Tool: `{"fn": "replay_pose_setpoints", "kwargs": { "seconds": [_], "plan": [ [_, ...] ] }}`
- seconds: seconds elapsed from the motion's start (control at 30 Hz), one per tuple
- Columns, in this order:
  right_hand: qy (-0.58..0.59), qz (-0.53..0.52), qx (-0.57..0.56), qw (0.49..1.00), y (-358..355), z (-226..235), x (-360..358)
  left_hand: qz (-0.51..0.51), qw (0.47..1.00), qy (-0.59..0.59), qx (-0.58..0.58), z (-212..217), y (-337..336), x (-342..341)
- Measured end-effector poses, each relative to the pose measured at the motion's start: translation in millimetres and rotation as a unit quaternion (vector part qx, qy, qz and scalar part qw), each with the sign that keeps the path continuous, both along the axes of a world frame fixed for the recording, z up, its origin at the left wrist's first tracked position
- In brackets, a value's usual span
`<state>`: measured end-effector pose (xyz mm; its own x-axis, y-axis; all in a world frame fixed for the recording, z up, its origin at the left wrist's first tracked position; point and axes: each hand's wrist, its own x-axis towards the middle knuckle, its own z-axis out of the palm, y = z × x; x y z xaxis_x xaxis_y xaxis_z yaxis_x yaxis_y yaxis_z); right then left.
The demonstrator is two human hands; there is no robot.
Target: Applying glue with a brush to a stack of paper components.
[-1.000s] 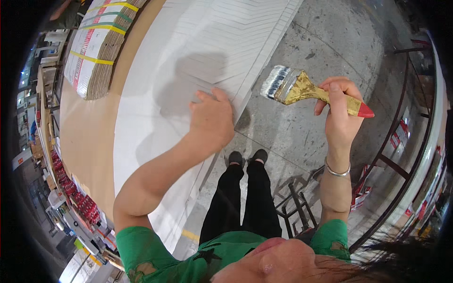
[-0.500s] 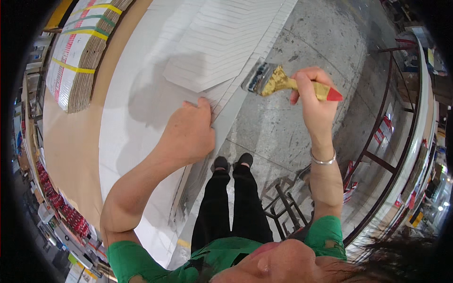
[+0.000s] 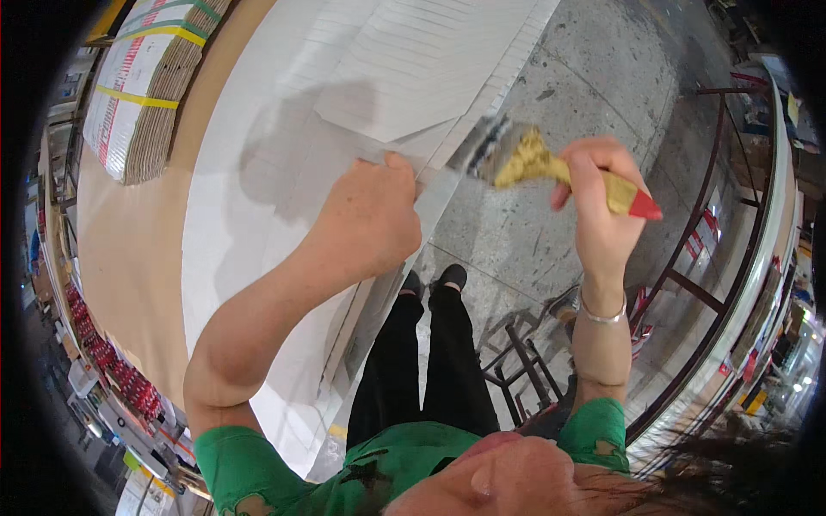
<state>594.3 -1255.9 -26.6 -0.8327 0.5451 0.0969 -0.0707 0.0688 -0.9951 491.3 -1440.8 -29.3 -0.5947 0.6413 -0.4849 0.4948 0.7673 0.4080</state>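
My right hand (image 3: 598, 185) grips a wide flat paintbrush (image 3: 538, 163) by its yellow, red-tipped handle. The bristles are blurred and point left, near the right edge of the white-covered table. Many white sheets (image 3: 430, 60) lie there fanned out, their edges stepped in rows and their near ends cut to angled points. My left hand (image 3: 374, 206) rests just below these ends at the table's edge. Its fingers are curled in, with thumb and forefinger close together on a pale sheet's edge; the other fingertips are hidden.
A strapped stack of folded cardboard (image 3: 146, 103) stands on the brown board (image 3: 129, 258) at left. Grey concrete floor (image 3: 585, 95) lies to the right. A dark metal trolley frame (image 3: 520, 365) is beside my legs, and a dark-framed rack (image 3: 701, 292) stands farther right.
The paintbrush and my right hand have moved right and slightly down. My left hand has shifted right, and the fanned sheets' pointed ends now lie farther right and up.
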Motion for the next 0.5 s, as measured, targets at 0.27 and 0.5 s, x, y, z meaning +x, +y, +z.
{"fn": "replay_pose_setpoints", "kwargs": {
  "seconds": [0.27, 0.5],
  "plan": [
    [-0.017, 0.058, 0.076, 0.995, -26.6, -5.0, 25.5, -0.023, 0.999, 0.029, 0.04, -3.1, -1.3, -1.0],
    [0.047, 0.149, 0.201, 0.967, -38.3, -1.3, 41.3, -0.029, 0.993, 0.061, 0.091, -11.8, -5.8, 3.9]
  ]
}}
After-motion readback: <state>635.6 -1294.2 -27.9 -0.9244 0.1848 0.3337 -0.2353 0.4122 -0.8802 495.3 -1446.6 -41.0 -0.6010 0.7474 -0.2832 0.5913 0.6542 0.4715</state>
